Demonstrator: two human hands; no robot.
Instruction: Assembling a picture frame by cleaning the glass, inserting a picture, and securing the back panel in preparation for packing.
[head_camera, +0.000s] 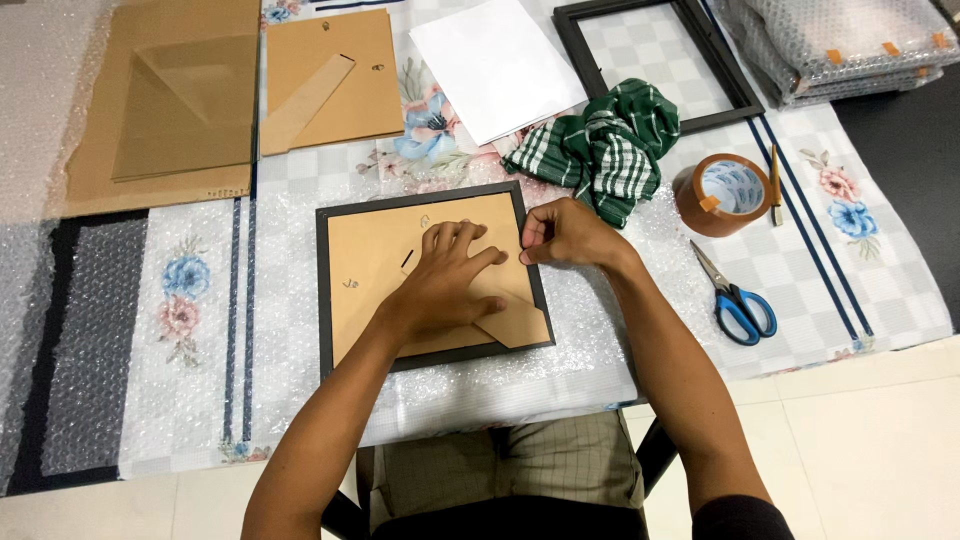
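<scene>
Frame (430, 280) lies face down before me; my left hand (445, 285) presses flat on its backing board, my right hand (565, 238) pinches the frame's right edge. Uneven pressure could crack the glass underneath.

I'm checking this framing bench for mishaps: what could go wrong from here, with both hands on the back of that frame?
The left hand presses flat on the brown backing board while the right hand pinches at the dark frame edge; a hard push might crack whatever lies under the board, or a fingertip could get nicked. The frame lies on bubble wrap, so it may slide. The scissors lie near the right forearm.
</scene>
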